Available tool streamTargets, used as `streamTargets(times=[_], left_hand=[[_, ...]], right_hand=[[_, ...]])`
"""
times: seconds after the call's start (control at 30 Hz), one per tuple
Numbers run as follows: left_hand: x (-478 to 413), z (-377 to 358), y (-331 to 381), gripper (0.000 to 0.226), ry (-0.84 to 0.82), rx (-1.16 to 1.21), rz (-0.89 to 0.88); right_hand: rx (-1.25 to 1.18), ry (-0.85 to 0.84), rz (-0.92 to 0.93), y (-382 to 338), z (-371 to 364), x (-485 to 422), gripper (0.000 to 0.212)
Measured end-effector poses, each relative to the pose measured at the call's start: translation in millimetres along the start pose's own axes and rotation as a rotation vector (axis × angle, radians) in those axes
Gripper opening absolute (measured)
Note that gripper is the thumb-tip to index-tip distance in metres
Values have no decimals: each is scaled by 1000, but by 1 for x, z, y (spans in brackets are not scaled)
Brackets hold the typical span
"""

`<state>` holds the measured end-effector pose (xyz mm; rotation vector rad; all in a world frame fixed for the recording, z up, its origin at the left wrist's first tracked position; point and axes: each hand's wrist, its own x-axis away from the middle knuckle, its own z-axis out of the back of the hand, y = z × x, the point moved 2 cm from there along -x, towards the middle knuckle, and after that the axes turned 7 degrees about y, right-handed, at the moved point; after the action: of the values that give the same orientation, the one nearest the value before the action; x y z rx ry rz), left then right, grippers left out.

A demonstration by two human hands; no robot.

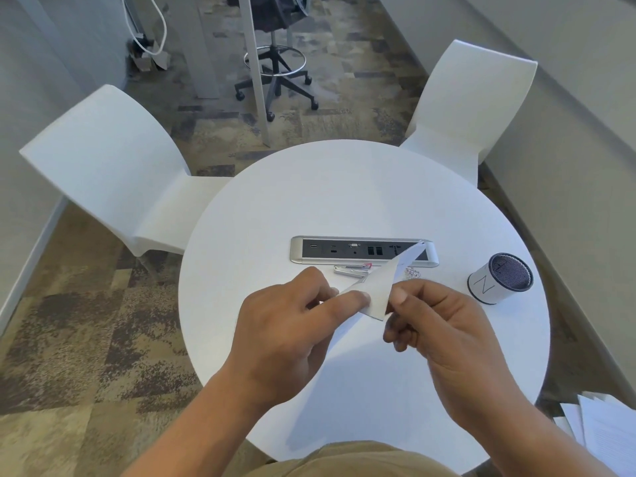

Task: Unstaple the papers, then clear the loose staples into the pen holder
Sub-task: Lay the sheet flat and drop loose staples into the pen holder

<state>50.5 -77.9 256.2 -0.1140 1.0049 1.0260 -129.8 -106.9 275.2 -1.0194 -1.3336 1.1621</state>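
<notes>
I hold a white stack of papers (377,289) above the round white table (344,191), one corner bent upward. My left hand (285,325) pinches the papers' near-left corner between thumb and fingers. My right hand (437,325) grips the same corner from the right. A metal staple remover (352,271) with a red part lies on the table just beyond the papers. A small pile of loose staples (411,273) lies behind the papers' right edge. The white pen holder (500,282) with a dark mesh inside stands at the right.
A silver power and data strip (344,250) is set into the table's middle. Two white chairs (113,173) (471,101) stand at the far left and far right. More papers (599,428) lie low at the right, off the table. A rolling stool (275,74) stands beyond.
</notes>
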Motion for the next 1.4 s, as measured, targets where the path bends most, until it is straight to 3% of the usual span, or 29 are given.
streamTargets(times=[0.13,0.23,0.33,0.43,0.57,0.77,0.87,0.93,1.03,1.1,1.2,1.4], left_hand=[[0,0,-2,32,-38,107,109],[-2,-1,-5,28,-134,327,300],[-3,-6,-7,19,-268,552,603],[-4,-9,-5,17,-321,841,876],[-2,-12,-6,19,-365,1008,1007],[1,-13,-5,25,-371,1050,1059],[0,-16,-6,21,-333,989,1021],[-2,-15,-6,19,-249,788,888],[-5,-8,-7,22,-62,208,433],[-5,-6,-5,25,7,-44,183],[0,-8,-5,24,65,-157,-18],[4,-6,-6,21,125,-171,-78]], right_hand=[[376,144,417,-4,6,-1,41],[494,110,565,-3,10,-5,21],[463,95,510,-4,10,-11,1],[433,66,383,-3,7,-13,8],[420,12,239,-1,7,-16,19],[407,-1,204,0,8,-18,25],[437,36,255,-1,8,-18,20],[503,152,353,-5,8,-15,16],[451,298,338,-11,9,-11,29],[367,180,189,-10,6,-9,40],[324,-7,23,-8,-1,-7,22],[127,-43,-66,-4,-5,-11,22]])
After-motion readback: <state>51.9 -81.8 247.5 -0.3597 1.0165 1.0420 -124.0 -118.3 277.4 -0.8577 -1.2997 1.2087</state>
